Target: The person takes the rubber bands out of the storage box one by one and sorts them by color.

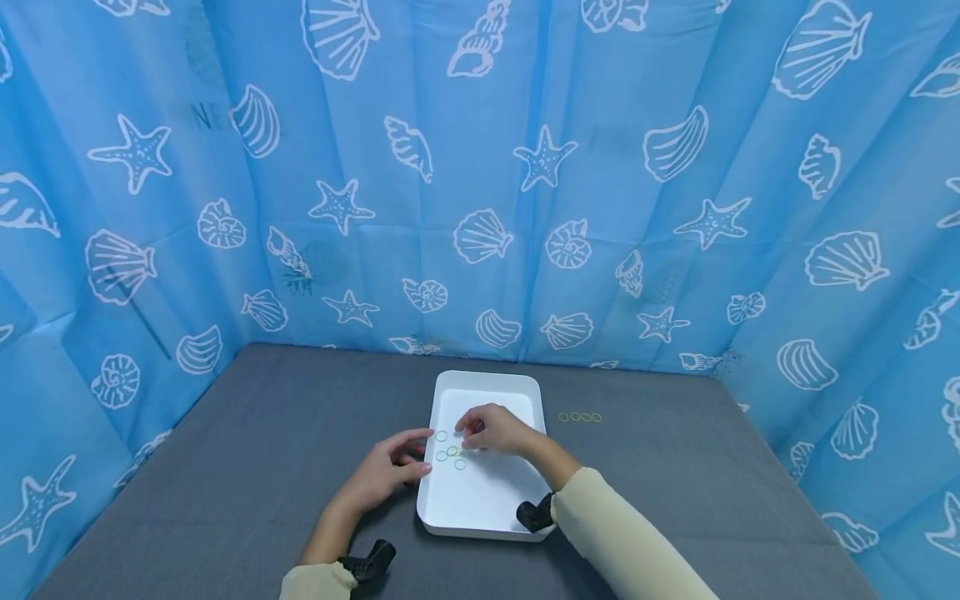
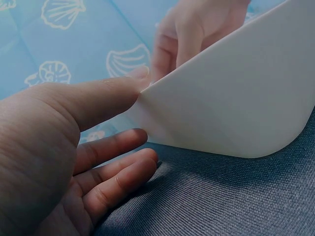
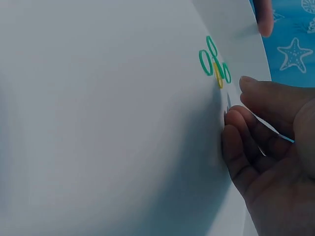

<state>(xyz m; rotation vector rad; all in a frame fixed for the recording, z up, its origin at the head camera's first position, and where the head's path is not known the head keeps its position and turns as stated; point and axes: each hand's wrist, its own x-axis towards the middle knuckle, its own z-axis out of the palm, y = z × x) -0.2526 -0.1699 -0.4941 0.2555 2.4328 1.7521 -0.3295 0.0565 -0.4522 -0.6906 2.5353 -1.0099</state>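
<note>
A white tray [image 1: 495,508] lies on the grey cloth, with several thin green rings [image 1: 460,465] and a yellow ring [image 3: 218,76] loose on its floor. My right hand [image 1: 495,429] reaches into the tray, its fingertips low and close beside the rings. In the right wrist view a gap shows between thumb and fingers [image 3: 235,140], with no ring visible there. At the tray's left wall my left hand [image 1: 382,471] touches the rim with the thumb [image 2: 113,96]. Its other fingers extend loosely outside the wall, below the rim.
Several thin yellow rings [image 1: 587,417] lie in a row on the grey cloth [image 1: 660,483], right of the tray. A blue curtain [image 1: 480,183] with white shell and starfish prints hangs behind and along both sides of the table.
</note>
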